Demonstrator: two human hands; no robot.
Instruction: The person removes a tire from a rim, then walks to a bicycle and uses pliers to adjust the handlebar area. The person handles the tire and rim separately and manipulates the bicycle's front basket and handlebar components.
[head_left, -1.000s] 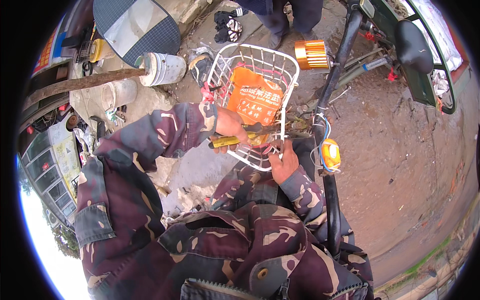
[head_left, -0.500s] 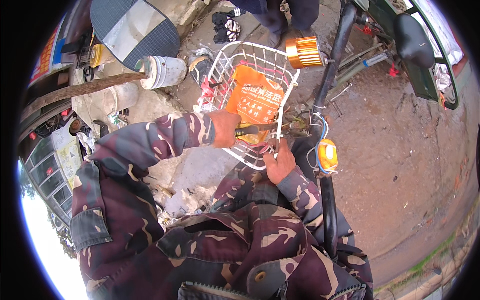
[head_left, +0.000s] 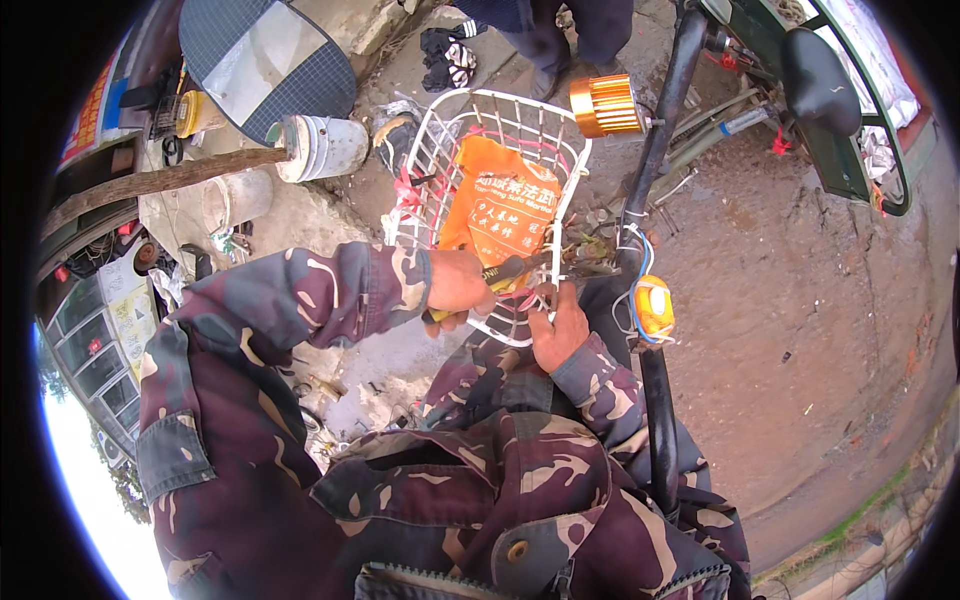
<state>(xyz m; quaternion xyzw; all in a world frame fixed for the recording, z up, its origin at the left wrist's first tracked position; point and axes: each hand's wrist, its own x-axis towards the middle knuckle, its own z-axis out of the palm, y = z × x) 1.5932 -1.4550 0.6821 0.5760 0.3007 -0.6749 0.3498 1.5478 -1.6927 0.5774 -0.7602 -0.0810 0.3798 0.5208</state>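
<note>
A white wire basket (head_left: 418,150) is fixed at the front of a three-wheeler's black handlebar, and an orange printed bag (head_left: 500,205) lies inside it. My left hand (head_left: 460,282) is closed around a tool with a black and yellow handle (head_left: 503,272); its dark end points at the basket's right side, and its exact kind is hard to make out. At the basket's near right corner, my right hand (head_left: 560,330) pinches the white rim between thumb and fingers. What lies under those fingertips is hidden.
Right of the basket runs the black handlebar tube (head_left: 655,165), carrying a gold finned lamp (head_left: 607,105) and a yellow wired unit (head_left: 655,310). White buckets (head_left: 330,147) and a wooden pole (head_left: 165,182) lie left. A person's legs (head_left: 570,40) stand beyond. A black saddle (head_left: 820,80) is far right.
My left hand has shifted slightly right and down, tilting the tool so its handle end sits lower. The basket has moved slightly. My right hand keeps its hold at the rim.
</note>
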